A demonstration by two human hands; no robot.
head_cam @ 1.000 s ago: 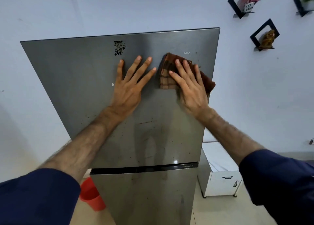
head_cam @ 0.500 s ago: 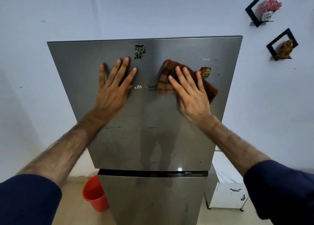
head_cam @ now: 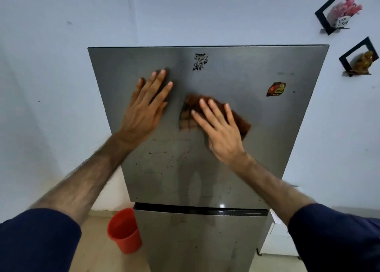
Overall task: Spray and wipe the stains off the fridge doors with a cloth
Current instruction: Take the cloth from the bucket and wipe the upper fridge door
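Observation:
A steel fridge fills the middle of the head view; its upper door (head_cam: pixel 267 127) carries dark specks and streaks low down. My right hand (head_cam: pixel 220 131) lies flat on a brown checked cloth (head_cam: pixel 188 115) and presses it against the middle of that door. My left hand (head_cam: pixel 146 109) rests flat on the door to the left of the cloth, fingers spread, holding nothing. The lower door (head_cam: pixel 197 243) begins under a black handle strip (head_cam: pixel 201 209) and also looks smeared. No spray bottle is in view.
A black sticker (head_cam: pixel 201 62) and a red sticker (head_cam: pixel 276 89) sit on the upper door. A red bucket (head_cam: pixel 124 230) stands on the floor at the fridge's left. A white cabinet (head_cam: pixel 275 245) is at its right. Two black wall shelves (head_cam: pixel 335 12) hang at the upper right.
My right hand has slid the cloth down and left, away from the red sticker. My left hand has shifted left on the door. The view has tilted down and left.

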